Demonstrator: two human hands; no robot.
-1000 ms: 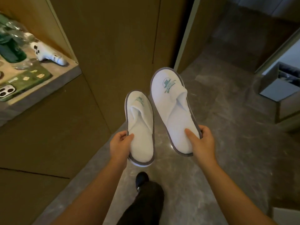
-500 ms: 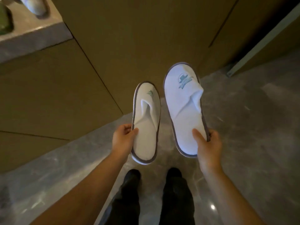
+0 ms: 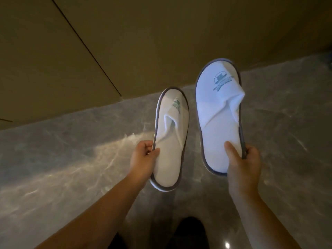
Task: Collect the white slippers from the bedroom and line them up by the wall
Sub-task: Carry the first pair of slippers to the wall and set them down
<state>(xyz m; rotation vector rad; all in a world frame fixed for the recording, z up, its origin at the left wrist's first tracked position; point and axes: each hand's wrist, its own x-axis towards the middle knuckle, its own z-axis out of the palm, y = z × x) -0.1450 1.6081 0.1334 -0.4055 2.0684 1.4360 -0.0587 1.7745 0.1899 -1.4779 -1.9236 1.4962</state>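
Hands [image 3: 143,159] [image 3: 242,162] pinching oval terry slippers [image 3: 170,141] [image 3: 219,114] — grey-piped, white — above glossy marble floor [image 3: 71,159]

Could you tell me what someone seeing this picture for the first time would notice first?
The eye goes straight to two white slippers with grey edging and green logos, held up in mid-frame above the grey marble floor: the left slipper pinched at its side by the left hand, the right slipper gripped near its heel by the right hand. Behind them runs the brown panelled wall, meeting the floor just past the slippers' toes.
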